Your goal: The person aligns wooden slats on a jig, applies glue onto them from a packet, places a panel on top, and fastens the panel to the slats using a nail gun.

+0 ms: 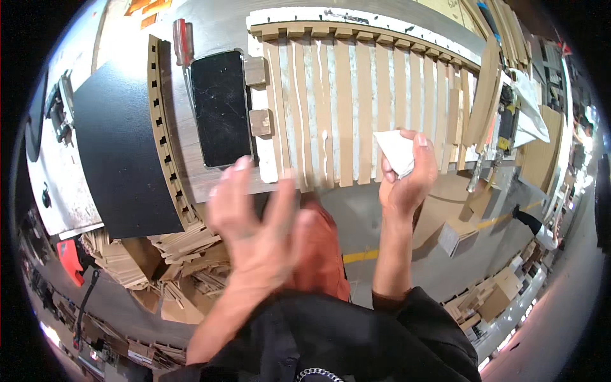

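My right hand (pixel 414 175) is closed around a white cone-shaped bag (pixel 396 149), held over the near ends of a row of brown wooden slats (pixel 345 121). Wavy white lines of a glue-like paste (pixel 325 153) run along a few slats at the left of the row. My left hand (pixel 254 232), smeared by motion, has its fingers spread and holds nothing. It hovers near the bench's front edge, just below a black phone (pixel 219 111) with a cracked-looking screen. Two small wooden blocks (pixel 259 122) sit between the phone and the slats.
A red-handled screwdriver (pixel 183 44) lies beyond the phone. Left of it stands a dark panel (pixel 124 140) with a notched strip (pixel 167 134) along its edge. Loose wood strips (pixel 184 251) pile up below. Cardboard boxes (pixel 445 210) stand on the floor at right.
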`<state>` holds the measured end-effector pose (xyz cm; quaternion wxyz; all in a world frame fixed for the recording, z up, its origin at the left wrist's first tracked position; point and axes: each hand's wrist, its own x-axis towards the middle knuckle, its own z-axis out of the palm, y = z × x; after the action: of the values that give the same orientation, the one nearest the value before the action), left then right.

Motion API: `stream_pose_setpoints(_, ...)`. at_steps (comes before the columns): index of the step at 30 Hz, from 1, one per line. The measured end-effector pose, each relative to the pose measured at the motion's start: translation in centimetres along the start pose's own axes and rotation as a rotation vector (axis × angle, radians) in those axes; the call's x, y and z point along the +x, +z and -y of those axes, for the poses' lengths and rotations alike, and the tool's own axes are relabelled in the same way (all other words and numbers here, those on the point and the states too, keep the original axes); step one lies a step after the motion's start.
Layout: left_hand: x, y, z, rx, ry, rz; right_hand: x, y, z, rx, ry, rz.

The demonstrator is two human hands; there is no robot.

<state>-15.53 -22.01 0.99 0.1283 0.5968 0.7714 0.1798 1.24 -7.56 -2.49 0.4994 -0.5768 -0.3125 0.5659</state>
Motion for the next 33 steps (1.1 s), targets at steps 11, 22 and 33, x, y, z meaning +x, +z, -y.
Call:
stream_pose_setpoints(11,3.1,5.4,-3.7,0.123,-0.074,0.208,2.7,-0.5,-1.4,0.052,-0.007,0.139)
stream_pose_setpoints(22,3.5,3.3,-5.1,0.156,-0.121,0.349,3.2,-1.2,-1.2,0.15,-0.004,0.227)
stream_pose_setpoints(33,9.8,5.4,-2.8,0.129,-0.064,0.077,3.3,-1.8,-1.9,0.07,-0.022,0.192)
